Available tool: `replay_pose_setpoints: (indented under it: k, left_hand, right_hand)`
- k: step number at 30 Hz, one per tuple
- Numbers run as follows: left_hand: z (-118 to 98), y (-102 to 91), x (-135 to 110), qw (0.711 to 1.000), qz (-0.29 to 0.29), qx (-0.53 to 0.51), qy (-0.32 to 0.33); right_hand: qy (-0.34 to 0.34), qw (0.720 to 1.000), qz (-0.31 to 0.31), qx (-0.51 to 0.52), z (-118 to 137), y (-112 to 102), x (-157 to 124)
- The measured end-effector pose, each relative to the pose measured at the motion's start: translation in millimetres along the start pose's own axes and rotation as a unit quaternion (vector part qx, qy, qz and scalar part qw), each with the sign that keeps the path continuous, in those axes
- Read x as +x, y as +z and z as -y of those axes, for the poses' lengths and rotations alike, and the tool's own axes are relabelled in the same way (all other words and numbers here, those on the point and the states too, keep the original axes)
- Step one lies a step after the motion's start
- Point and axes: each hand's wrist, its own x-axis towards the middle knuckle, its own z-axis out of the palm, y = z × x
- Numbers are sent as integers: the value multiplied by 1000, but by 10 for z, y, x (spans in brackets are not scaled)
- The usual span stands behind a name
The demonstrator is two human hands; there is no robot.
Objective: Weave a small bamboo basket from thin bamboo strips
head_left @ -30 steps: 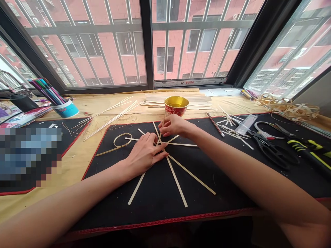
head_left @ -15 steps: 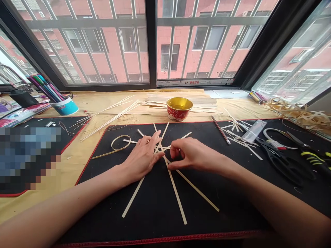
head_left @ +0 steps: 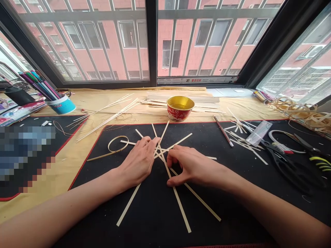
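This looks like a craft corner in a home, set up in an angled window of a flat rather than in a shop or lab. Black window frames with metal bars look straight onto a pink apartment block. The wide ledge, spread with a yellow cloth, serves as the worktop, with black mats edged in red stitching along its front. Household things share it with the craft gear: a cup of coloured pens, a red-and-gold bowl, magazines, scissors, and pale bamboo strips, some in loose coils.
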Motion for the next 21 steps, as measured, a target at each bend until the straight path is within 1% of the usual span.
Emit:
replay_pose_setpoints:
  k: [4,6,8,10,12,14,16,17,18,19,20,21]
  left_hand:
    - [-7,1,2,1000,11,10,-9]
    - [-3,14,-2,1000,5,6,-3]
    - [11,33,-13,1000,-12,-5,4]
    - [29,40,-29,998,-56,-18,11]
    - [31,5,-38,992,-124,-28,18]
    - [-14,-100,-24,980,-194,-41,30]
    - [-128,-256,10,968,-230,-77,60]
    - [-209,-328,18,963,-230,-106,89]
    - [-302,-374,4,959,-211,-145,123]
    - [-400,-378,-53,953,-175,-187,164]
    - [-496,-325,-171,941,-135,-221,218]
    - [-587,-207,-367,934,-100,-235,248]
  right_hand:
    - [-21,1000,-3,-5,-18,-6,10]
    - [-23,1000,-8,-2,-22,-6,15]
    - [-23,1000,-13,10,-26,-10,20]
    - [-15,999,-13,43,-35,-19,27]
    - [-4,996,-17,88,-50,-30,36]
    - [0,993,-40,112,-70,-42,46]
    - [-2,992,-84,90,-87,-53,52]
    - [-3,992,-104,67,-91,-59,53]
    - [-2,992,-120,43,-92,-64,51]
    - [-1,992,-127,23,-87,-69,46]
    - [-1,992,-125,7,-78,-74,39]
    - [-1,993,-116,-5,-66,-78,30]
